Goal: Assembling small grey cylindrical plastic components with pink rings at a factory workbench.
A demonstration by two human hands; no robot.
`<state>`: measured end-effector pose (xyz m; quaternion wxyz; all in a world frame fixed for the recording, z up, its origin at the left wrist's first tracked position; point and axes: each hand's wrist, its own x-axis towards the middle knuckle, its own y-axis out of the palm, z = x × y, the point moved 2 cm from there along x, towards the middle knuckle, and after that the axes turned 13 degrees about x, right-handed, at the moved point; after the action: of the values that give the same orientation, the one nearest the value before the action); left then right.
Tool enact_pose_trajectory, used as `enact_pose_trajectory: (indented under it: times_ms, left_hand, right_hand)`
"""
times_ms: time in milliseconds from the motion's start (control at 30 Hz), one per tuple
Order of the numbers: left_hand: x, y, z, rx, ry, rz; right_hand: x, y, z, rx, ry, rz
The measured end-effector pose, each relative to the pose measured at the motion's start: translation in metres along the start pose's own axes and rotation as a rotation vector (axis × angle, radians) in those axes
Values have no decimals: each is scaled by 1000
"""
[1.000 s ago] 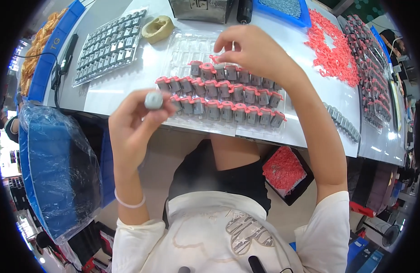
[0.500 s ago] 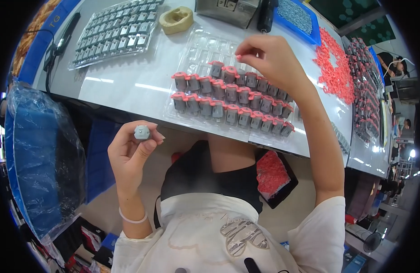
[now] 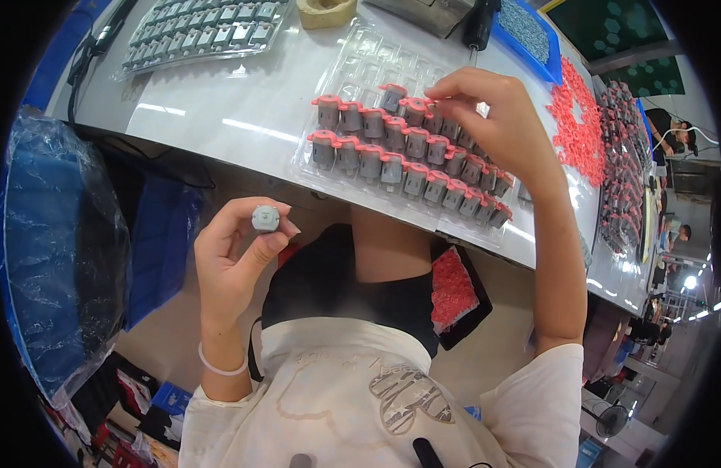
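Observation:
Between thumb and fingers, my left hand [image 3: 234, 246] grips a small grey motor [image 3: 265, 219], its round end facing up, in front of the table edge. My right hand [image 3: 485, 109] is over a clear plastic tray [image 3: 353, 66], fingertips pinched together near the back row. Whatever those fingertips hold, if anything, is hidden. Rows of grey motors [image 3: 370, 161] stand upright in the tray, topped with red plastic caps [image 3: 415, 103]. The tray's far pockets hold no motors.
Another tray of grey motors [image 3: 208, 31] lies at the far left beside a beige ring-shaped block [image 3: 327, 12]. To the right are a blue bin of small parts [image 3: 524, 31], a pile of red caps [image 3: 575, 117] and more capped motors [image 3: 619, 164]. A black tool [image 3: 480, 27] stands behind.
The view has shifted, so the table things sit higher and further right. My right hand has come lower over the capped motors. My left hand still holds the grey motor.

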<state>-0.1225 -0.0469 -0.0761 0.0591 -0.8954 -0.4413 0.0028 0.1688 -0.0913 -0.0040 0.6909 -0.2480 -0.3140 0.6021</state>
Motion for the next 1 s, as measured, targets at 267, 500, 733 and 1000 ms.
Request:
enact_pose_trajectory:
  times_ms: [267, 500, 733, 1000]
  left_hand:
    - [-3, 6, -1, -25, -26, 27]
    - [-5, 6, 0, -30, -63, 18]
    - [-2, 9, -3, 14, -23, 46]
    - [-2, 14, -2, 49, 6, 67]
  right_hand:
    - [3, -2, -7, 125, 87, 74]
    - [2, -2, -5, 58, 45, 86]
    - [-8, -4, 4, -104, -140, 40]
    - [-6, -3, 12, -145, -52, -184]
